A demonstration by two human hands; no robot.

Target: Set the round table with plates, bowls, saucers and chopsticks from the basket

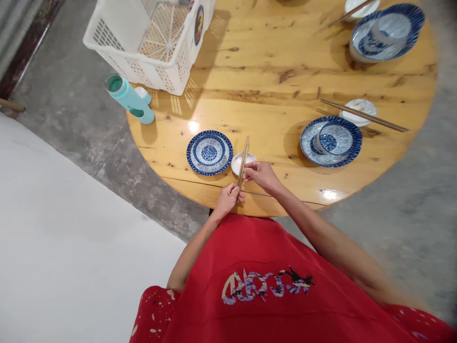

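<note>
A pair of wooden chopsticks (243, 161) slants across a small white dish (237, 165) near the table's front edge. My left hand (228, 197) is closed on their near end. Beside the dish, my right hand (262, 175) has its fingers pinched on the chopsticks around the middle. Just left of the dish sits a blue-and-white plate (193, 162), with what looks like a smaller patterned bowl or plate (209, 152) on it.
A white plastic basket (171, 71) and a turquoise bottle (130, 100) stand at the left of the round wooden table (250, 105). Rightward are a bowl set (352, 147) and chopsticks (378, 121) on a white dish (360, 105). Another bowl set (410, 28) is farther back.
</note>
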